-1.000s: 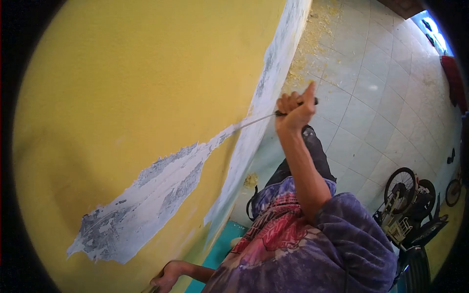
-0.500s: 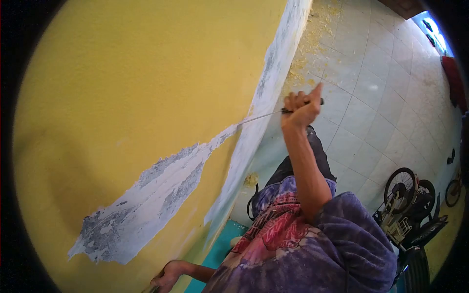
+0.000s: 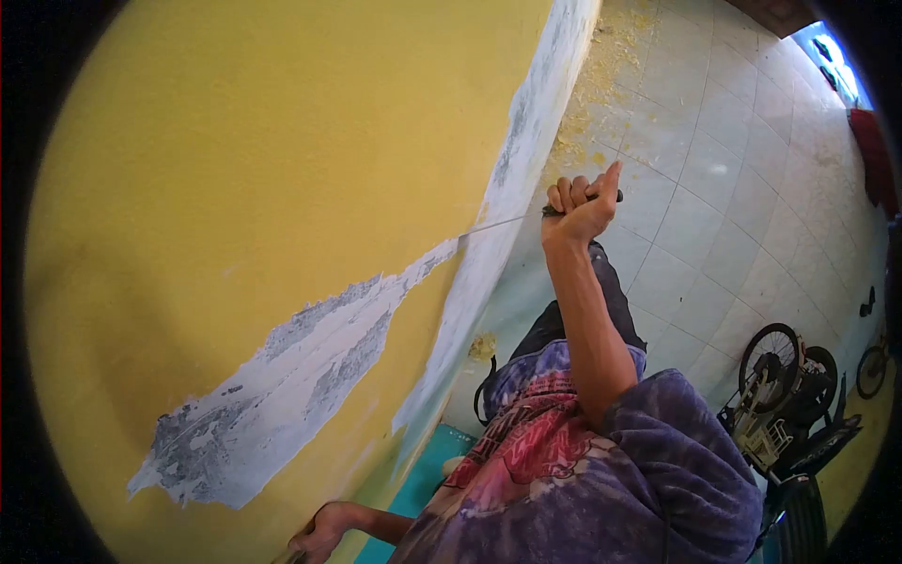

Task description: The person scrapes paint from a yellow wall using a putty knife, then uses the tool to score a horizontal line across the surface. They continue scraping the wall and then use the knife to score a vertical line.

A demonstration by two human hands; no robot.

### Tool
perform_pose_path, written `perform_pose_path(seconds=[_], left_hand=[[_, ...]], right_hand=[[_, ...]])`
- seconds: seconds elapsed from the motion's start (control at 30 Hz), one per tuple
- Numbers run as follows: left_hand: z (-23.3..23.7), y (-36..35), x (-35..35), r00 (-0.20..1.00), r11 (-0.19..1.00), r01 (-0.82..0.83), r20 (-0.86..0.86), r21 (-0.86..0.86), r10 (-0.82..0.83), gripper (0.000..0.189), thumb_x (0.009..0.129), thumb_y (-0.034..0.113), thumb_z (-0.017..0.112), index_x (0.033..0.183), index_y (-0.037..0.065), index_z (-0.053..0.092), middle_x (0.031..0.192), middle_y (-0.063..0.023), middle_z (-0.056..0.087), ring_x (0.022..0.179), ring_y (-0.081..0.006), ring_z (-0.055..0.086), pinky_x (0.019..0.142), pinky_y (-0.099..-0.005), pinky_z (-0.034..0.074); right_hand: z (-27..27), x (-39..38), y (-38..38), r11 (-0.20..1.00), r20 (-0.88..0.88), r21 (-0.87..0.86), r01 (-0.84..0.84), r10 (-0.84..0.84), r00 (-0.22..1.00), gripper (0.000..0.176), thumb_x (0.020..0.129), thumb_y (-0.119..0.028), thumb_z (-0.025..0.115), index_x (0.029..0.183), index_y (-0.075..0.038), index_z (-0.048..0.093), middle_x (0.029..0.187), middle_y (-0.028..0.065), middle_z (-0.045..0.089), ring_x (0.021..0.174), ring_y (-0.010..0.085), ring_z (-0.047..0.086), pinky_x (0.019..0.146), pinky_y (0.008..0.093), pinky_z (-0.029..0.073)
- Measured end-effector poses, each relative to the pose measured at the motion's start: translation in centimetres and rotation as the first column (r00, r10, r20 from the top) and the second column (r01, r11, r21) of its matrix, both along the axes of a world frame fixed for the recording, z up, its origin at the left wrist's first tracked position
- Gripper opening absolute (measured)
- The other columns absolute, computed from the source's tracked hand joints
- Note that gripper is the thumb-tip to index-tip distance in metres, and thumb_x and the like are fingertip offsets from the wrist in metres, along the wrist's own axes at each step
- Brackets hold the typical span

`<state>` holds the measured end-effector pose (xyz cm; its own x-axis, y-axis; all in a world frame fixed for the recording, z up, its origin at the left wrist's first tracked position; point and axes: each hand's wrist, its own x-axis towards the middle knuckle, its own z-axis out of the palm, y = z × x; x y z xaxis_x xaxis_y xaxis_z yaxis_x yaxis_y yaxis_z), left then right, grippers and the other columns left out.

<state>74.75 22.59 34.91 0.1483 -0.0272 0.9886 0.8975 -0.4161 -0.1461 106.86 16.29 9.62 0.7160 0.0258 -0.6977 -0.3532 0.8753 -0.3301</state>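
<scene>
My right hand (image 3: 583,209) is closed round the black handle of a scraper (image 3: 503,223). Its long thin blade shows edge-on and reaches left, its tip at the narrow upper end of a bare grey-white patch (image 3: 282,395) in the yellow-painted wall (image 3: 282,169). Low in the view, near the wall, my left hand (image 3: 324,534) is closed round a light brown thing cut off by the frame edge; its kind is hidden. A second bare strip (image 3: 512,150) runs along the wall's corner edge.
Yellow paint flakes (image 3: 597,103) lie on the pale tiled floor (image 3: 700,235) beside the wall. A teal surface (image 3: 427,479) shows by the wall's foot. At the right stands a motorbike or bicycle (image 3: 780,385); farther off is a red cloth-like thing (image 3: 874,160).
Very little differs. My right hand and the scraper have shifted only slightly, with the blade tip still at the patch's upper end. My left hand stays in place.
</scene>
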Motion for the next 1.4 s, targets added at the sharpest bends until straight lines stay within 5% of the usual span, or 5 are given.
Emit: perform_pose_path(seconds=[0.27,0.33,1.07,1.27,1.4], left_hand=[[0.2,-0.2,-1.2,0.999,0.999,-0.037,-0.014,0.009,0.037,0.049,0.098,0.029,0.040,0.131,-0.005,0.026,0.133,-0.0208,0.028,0.131,-0.0308,0.024,0.106,-0.0435,0.023],[0.1,-0.3,-2.7,0.998,1.000,-0.022,0.052,-0.019,0.023,0.049,0.088,0.021,0.050,0.130,0.001,0.032,0.135,-0.0168,0.026,0.126,-0.0303,0.032,0.099,-0.0466,0.037],[0.3,-0.2,-0.9,0.983,0.985,-0.157,-0.079,0.076,0.163,0.041,0.098,0.017,0.042,0.131,-0.004,0.028,0.131,-0.0189,0.035,0.126,-0.0276,0.033,0.103,-0.0382,0.028],[0.0,0.1,-1.6,0.998,0.998,0.053,0.040,-0.017,-0.053,0.050,0.097,0.026,0.045,0.135,-0.001,0.025,0.138,-0.0170,0.026,0.131,-0.0327,0.022,0.106,-0.0458,0.022],[0.1,-0.3,-3.5,0.992,0.993,0.116,0.051,-0.026,-0.114,0.050,0.090,0.018,0.048,0.132,0.000,0.030,0.131,-0.0156,0.028,0.123,-0.0289,0.033,0.100,-0.0453,0.036]], right_hand=[[0.3,-0.4,0.3,1.000,0.004,-0.013,-0.010,0.010,1.000,0.052,0.089,-0.044,0.056,0.057,-0.018,0.024,0.046,-0.0053,0.014,0.040,0.0094,0.012,0.038,0.0260,0.014],[1.0,-1.1,1.0,0.995,-0.003,0.007,-0.095,0.095,0.995,0.052,0.089,-0.043,0.057,0.057,-0.018,0.024,0.046,-0.0056,0.014,0.041,0.0089,0.011,0.038,0.0257,0.014],[0.8,-0.7,0.7,0.993,-0.062,0.048,-0.109,0.112,0.992,0.051,0.089,-0.042,0.055,0.058,-0.018,0.022,0.046,-0.0049,0.013,0.040,0.0091,0.011,0.038,0.0252,0.014],[-4.2,1.0,1.2,0.998,-0.037,-0.049,-0.026,0.024,0.999,0.050,0.090,-0.044,0.052,0.058,-0.019,0.023,0.046,-0.0050,0.013,0.039,0.0104,0.012,0.039,0.0267,0.015],[-4.6,-0.3,1.2,0.996,-0.106,-0.013,-0.083,0.081,0.991,0.051,0.089,-0.044,0.053,0.057,-0.019,0.023,0.045,-0.0047,0.016,0.039,0.0101,0.013,0.037,0.0272,0.014]])
